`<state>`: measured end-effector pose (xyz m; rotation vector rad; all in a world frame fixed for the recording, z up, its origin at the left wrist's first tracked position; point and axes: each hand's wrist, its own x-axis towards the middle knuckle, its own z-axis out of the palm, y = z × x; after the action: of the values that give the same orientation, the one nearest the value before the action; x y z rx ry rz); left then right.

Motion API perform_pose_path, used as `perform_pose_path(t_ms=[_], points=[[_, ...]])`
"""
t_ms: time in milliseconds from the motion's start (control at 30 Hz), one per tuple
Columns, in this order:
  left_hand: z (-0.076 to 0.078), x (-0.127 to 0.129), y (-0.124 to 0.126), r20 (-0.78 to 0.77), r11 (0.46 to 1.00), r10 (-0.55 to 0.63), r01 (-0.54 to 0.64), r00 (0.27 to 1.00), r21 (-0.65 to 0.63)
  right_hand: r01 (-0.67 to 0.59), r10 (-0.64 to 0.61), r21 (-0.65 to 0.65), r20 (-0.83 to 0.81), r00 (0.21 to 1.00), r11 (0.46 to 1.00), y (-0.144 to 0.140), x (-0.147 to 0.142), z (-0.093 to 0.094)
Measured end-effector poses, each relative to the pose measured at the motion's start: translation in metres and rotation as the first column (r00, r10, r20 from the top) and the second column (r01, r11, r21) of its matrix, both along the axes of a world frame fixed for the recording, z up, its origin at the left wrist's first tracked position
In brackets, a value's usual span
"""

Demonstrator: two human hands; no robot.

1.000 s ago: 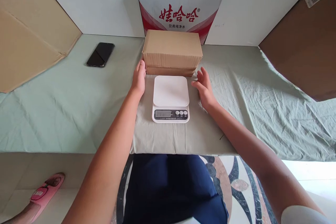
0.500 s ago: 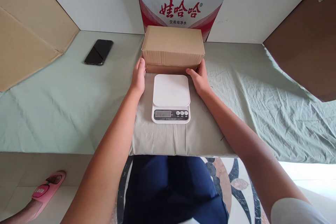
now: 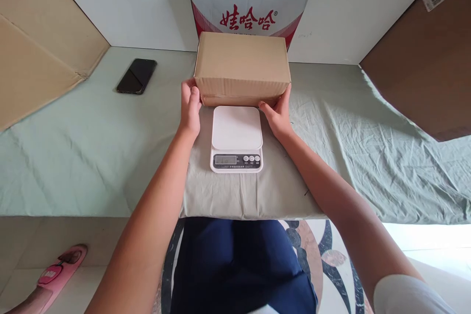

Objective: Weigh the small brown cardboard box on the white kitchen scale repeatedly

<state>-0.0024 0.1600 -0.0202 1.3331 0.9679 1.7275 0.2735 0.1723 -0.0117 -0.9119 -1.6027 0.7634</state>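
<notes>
Between my two hands is a plain brown cardboard box [image 3: 243, 59], held by its lower sides. My left hand [image 3: 191, 105] grips its left end, with the thumb up against the near corner. On the opposite end, my right hand [image 3: 277, 113] is closed round the lower right corner, its thumb across the front face. Directly in front of the box lies a white kitchen scale [image 3: 237, 128], with a small display and several round buttons on its near edge. The fingers under and behind the box are hidden.
A black phone [image 3: 136, 76] lies on the green cloth [image 3: 154, 127] to the left. Behind stands a white-and-red carton [image 3: 248, 2] with printed characters. Large cardboard pieces flank the table at left [image 3: 47, 44] and right [image 3: 427, 59]. Another person's foot in a pink slipper [image 3: 62, 274] shows at lower left.
The box has come up and slightly nearer, now covering more of the carton's print. Both hands have stayed on it. The view has shifted a little.
</notes>
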Motion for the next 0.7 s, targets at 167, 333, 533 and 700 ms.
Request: perform_pose_path(t_ms=[167, 333, 533, 700], points=[[0.001, 0.002, -0.002, -0.005, 1.0, 0.005, -0.004, 1.0, 0.027, -0.029, 0.032, 0.071, -0.044, 0.999, 0.997, -0.006, -0.003, 0.008], [0.007, 0.004, -0.008, -0.007, 0.998, 0.035, -0.035, 0.999, 0.045, -0.019, 0.023, 0.096, -0.041, 0.999, 0.995, -0.016, -0.003, 0.016], [0.018, 0.01, -0.022, 0.05, 0.997, 0.042, -0.046, 0.998, 0.069, 0.04, -0.039, 0.078, -0.01, 0.999, 0.996, -0.032, -0.001, 0.022], [0.022, 0.013, -0.026, 0.04, 0.996, 0.042, -0.045, 0.998, 0.076, 0.053, -0.053, 0.101, 0.0, 0.999, 0.993, -0.032, -0.002, 0.021]])
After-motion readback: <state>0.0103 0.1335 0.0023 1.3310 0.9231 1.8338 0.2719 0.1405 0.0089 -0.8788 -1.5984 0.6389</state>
